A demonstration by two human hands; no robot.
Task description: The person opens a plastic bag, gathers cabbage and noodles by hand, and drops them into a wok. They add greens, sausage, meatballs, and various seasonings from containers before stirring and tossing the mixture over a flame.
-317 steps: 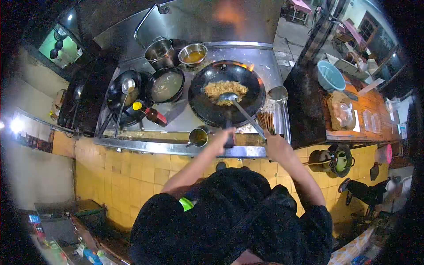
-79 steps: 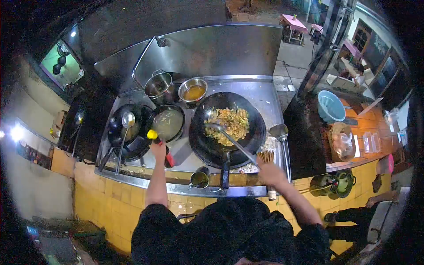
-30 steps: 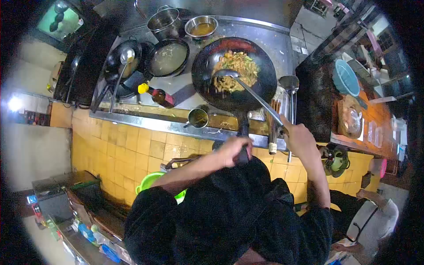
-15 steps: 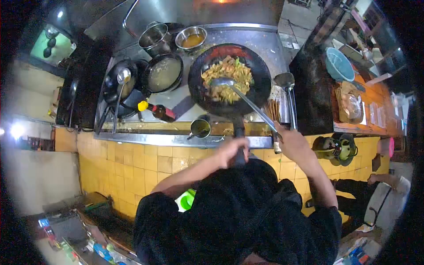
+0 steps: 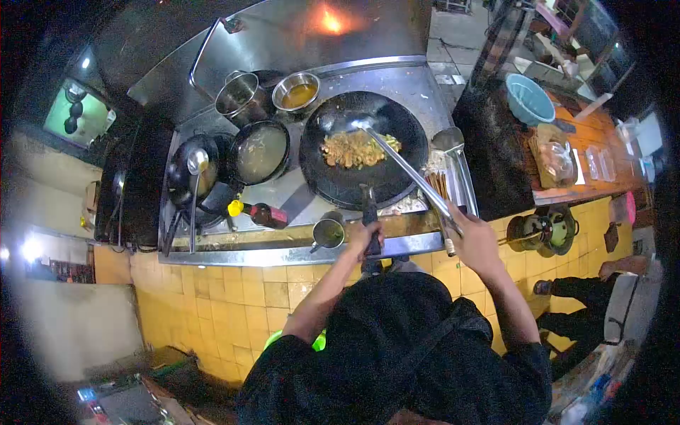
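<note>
My left hand (image 5: 364, 239) is wrapped round the dark handle of a large black wok (image 5: 365, 188) on the stove. In the wok lies a heap of browned stir-fried food (image 5: 358, 150) with bits of green in it. My right hand (image 5: 473, 242) grips the long metal handle of a ladle (image 5: 418, 178). The ladle's bowl rests at the far side of the heap. Left of my left hand, a metal cup (image 5: 329, 232) stands near the stove's front edge. Just left of my right hand lies a bundle of thin brown sticks (image 5: 438, 185).
Left on the stove are a pan of cloudy liquid (image 5: 261, 152), a steel pot (image 5: 239, 96), a bowl of yellow liquid (image 5: 300, 93) and a yellow-capped bottle (image 5: 265, 215). A spatula (image 5: 448, 140) lies right of the wok. A seated person (image 5: 581, 304) is at lower right.
The food has gathered into a smaller heap, and the wok appears lower and flatter. The ladle's bowl has shifted to the heap's far side. Both hands keep their grips; the view has tilted.
</note>
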